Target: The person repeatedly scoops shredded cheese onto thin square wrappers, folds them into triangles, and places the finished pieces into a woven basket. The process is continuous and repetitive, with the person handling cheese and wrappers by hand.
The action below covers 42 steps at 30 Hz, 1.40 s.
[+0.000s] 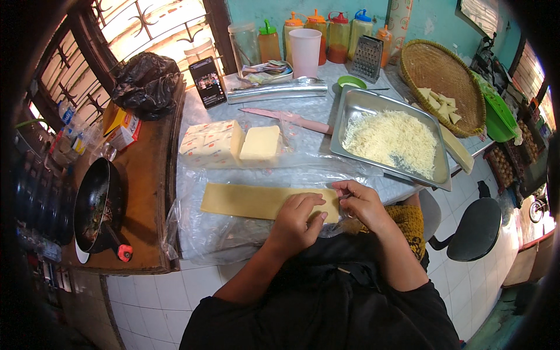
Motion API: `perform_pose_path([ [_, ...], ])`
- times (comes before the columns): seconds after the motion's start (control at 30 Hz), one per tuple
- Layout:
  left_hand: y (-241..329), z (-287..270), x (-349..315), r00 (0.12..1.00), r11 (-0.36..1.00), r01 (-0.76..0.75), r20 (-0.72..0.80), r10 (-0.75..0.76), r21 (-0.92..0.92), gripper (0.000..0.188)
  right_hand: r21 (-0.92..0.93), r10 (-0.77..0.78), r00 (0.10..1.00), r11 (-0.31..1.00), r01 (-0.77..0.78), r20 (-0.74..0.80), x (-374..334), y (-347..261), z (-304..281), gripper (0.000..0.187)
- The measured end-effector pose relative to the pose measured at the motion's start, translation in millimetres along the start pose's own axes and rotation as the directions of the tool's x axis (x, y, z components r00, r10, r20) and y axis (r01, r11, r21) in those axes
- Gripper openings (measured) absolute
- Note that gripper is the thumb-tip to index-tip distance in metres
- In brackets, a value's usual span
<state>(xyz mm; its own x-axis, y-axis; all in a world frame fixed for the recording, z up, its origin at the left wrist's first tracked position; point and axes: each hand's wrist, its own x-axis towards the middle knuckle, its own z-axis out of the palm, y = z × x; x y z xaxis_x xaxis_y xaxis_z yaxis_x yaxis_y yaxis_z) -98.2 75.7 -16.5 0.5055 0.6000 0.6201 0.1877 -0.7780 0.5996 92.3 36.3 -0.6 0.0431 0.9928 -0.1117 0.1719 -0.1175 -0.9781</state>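
We have a long, flat strip of pale yellow dough [245, 201] lying crosswise in front of us, on a clear plastic sheet [201, 239] spread over the marbled worktop [192, 114]. Our left hand [300, 219] rests on the strip toward its right end, fingers loosely bent and the thumb standing apart from them. Our right hand [363, 204] is at that right end, its thumb and fingers drawn close together; we cannot tell whether they pinch anything.

Beyond the strip we see a wrapped block [211, 140] and, just beside it, a smaller unwrapped pale yellow block [260, 143]. Behind these lie a pink knife [297, 121] and a foil roll [277, 91], with a smartphone [207, 83] propped upright near the roll's left end. To our right, a metal tray [340, 131] holds a heap of grated cheese [391, 137]; a box grater [367, 58] stands behind it. Farther right, a round woven bamboo tray [431, 61] carries pale cut pieces [438, 105]. On our left, a black wok [96, 201] sits on a brown wooden worktop [143, 224].
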Motion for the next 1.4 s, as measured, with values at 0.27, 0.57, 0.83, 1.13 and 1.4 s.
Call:
perform_pose_path([
  [0.27, -5, 2, -1, 0.994, 0.996, 0.049, -0.089, -0.056, -0.080, 0.025, 0.350, 0.049, 0.990, 0.932, -0.094, 0.133, -5, -19, -2, 0.045],
  [0.57, 2, 0, 3, 0.940, 0.910, 0.312, -0.052, -0.337, -0.272, 0.052, 0.711, -0.098, 0.978, 0.700, -0.066, 0.187, -13, -16, 18, 0.051],
  [0.83, -5, -43, 13, 0.833, 0.780, 0.514, -0.007, -0.553, -0.357, 0.053, -0.111, -0.382, 0.916, 0.912, 0.394, 0.121, -10, 6, 23, 0.034],
  [1.13, -22, -182, 33, 0.516, 0.690, -0.215, -0.681, -0.520, -0.691, 0.041, -0.571, -0.566, 0.770, 0.542, 0.616, 0.294, -17, -1, 33, 0.034],
  [1.4, 32, -245, 87, 0.252, 0.869, -0.456, -0.964, -0.082, -0.193, 0.034, -0.597, -0.575, 0.759, 0.506, 0.623, 0.304, -18, -1, 33, 0.036],
])
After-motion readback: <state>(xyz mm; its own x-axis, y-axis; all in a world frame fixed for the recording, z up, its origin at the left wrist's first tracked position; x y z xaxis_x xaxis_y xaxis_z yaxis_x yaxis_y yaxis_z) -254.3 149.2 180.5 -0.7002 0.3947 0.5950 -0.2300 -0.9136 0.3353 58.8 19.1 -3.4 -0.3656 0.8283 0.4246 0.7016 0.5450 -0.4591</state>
